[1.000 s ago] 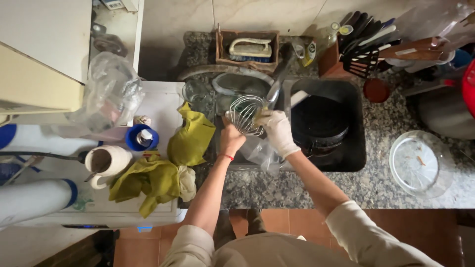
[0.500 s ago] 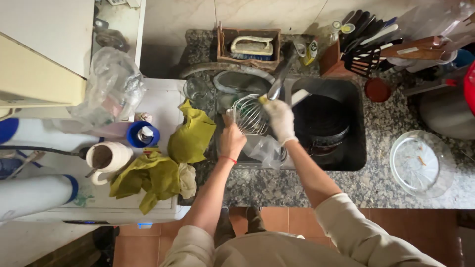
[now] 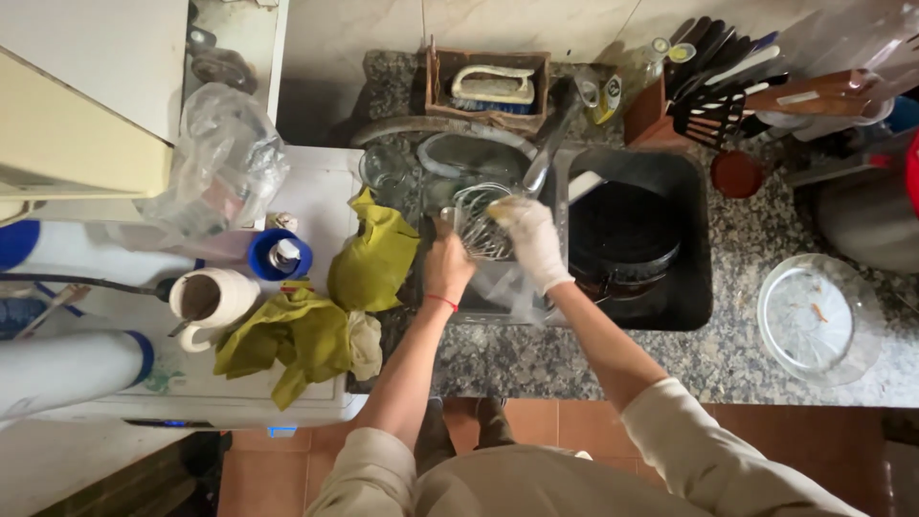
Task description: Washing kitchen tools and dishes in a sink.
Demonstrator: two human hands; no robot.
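Observation:
A wire whisk (image 3: 476,218) hangs over the left part of the sink (image 3: 689,287). My left hand (image 3: 446,264), with a red band at the wrist, grips the whisk's handle end. My right hand (image 3: 529,239), in a white glove, is closed on the whisk's wires, with what looks like a yellowish sponge at its fingertips. A crumpled clear plastic bag (image 3: 503,287) lies just under both hands. A dark pot (image 3: 622,235) sits in the sink to the right of my hands.
Yellow-green cloths (image 3: 316,325) lie on a white appliance at the left, beside a white mug (image 3: 206,299) and a blue-capped container (image 3: 278,254). A glass lid (image 3: 814,321) rests on the granite counter at the right. Utensils (image 3: 718,86) and a brush in a wooden box (image 3: 490,84) stand behind.
My gloved right hand has slid along the whisk's wires, from its lower right up toward its top. My left hand keeps its hold on the handle.

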